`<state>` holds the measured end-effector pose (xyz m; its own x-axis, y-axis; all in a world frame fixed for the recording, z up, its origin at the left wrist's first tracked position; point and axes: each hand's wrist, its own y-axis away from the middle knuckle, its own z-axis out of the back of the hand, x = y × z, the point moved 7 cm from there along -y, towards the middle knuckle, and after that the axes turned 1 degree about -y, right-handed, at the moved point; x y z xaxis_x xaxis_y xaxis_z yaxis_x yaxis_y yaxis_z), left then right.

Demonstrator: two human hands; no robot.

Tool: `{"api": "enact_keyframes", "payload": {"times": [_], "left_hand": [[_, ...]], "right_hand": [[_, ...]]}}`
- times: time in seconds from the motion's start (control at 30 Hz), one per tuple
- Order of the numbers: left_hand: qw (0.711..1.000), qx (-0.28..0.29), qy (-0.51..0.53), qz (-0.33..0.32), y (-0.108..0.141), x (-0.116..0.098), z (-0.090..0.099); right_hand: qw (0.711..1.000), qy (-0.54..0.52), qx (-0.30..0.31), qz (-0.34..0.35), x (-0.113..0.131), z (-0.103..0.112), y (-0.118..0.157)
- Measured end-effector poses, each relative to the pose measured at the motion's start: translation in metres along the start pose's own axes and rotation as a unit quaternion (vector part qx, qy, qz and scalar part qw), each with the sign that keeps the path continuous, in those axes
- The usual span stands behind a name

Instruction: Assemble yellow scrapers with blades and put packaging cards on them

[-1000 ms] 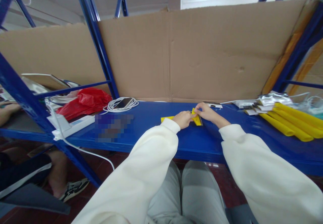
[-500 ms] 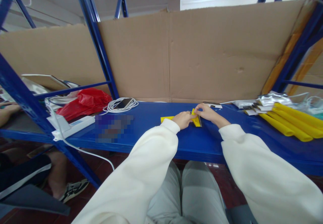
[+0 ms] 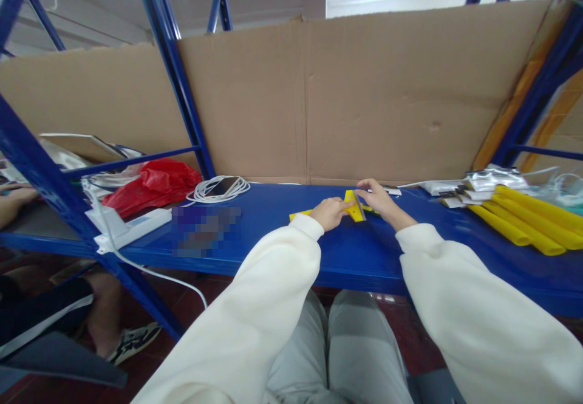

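My left hand (image 3: pixel 328 214) is closed around the handle of a yellow scraper (image 3: pixel 352 205) with a wide, flared head. The handle's end pokes out to the left of the fist, and the head faces right with a thin grey blade along its edge. At the upper end of that edge is my right hand (image 3: pixel 377 198), its thumb at the blade and its fingers slightly apart. Beneath the right palm lies a small yellow and dark piece (image 3: pixel 373 211), mostly hidden. The scraper is just above or on the blue tabletop (image 3: pixel 282 252); I cannot tell which.
Yellow tubes (image 3: pixel 523 219) and silver packets (image 3: pixel 494 178) lie at the right. On the left are a coiled white cable (image 3: pixel 200 194), a phone (image 3: pixel 223 186), a red plastic bag (image 3: pixel 159 182) and a power strip (image 3: pixel 146 225). Cardboard (image 3: pixel 364 100) stands behind. Another person's arm (image 3: pixel 18 200) shows far left.
My right hand has lifted slightly off the scraper head and moved up and right, its fingers loosening. The head has turned a little, showing more blade. The left hand keeps its hold.
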<state>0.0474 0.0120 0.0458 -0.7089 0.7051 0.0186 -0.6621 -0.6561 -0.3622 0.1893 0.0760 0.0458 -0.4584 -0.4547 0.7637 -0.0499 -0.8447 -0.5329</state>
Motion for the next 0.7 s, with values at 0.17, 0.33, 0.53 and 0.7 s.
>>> {"api": "enact_keyframes", "payload": {"times": [0.17,0.33,0.53,0.7], "left_hand": [[0.998,-0.033,0.002,0.054,0.000,0.013,0.004],[0.996,-0.051,0.003,0.075,0.001,0.019,0.004],[0.996,-0.065,0.023,0.054,0.002,0.018,0.006],[0.993,-0.050,0.010,0.108,0.006,0.019,0.009]], "right_hand": [[0.978,-0.112,0.133,-0.115,0.002,-0.015,0.013],[0.941,-0.192,0.229,-0.161,0.013,-0.027,0.031],[0.908,-0.225,0.303,-0.182,0.023,-0.034,0.043],[0.909,-0.229,0.298,-0.183,0.026,-0.036,0.047]]}}
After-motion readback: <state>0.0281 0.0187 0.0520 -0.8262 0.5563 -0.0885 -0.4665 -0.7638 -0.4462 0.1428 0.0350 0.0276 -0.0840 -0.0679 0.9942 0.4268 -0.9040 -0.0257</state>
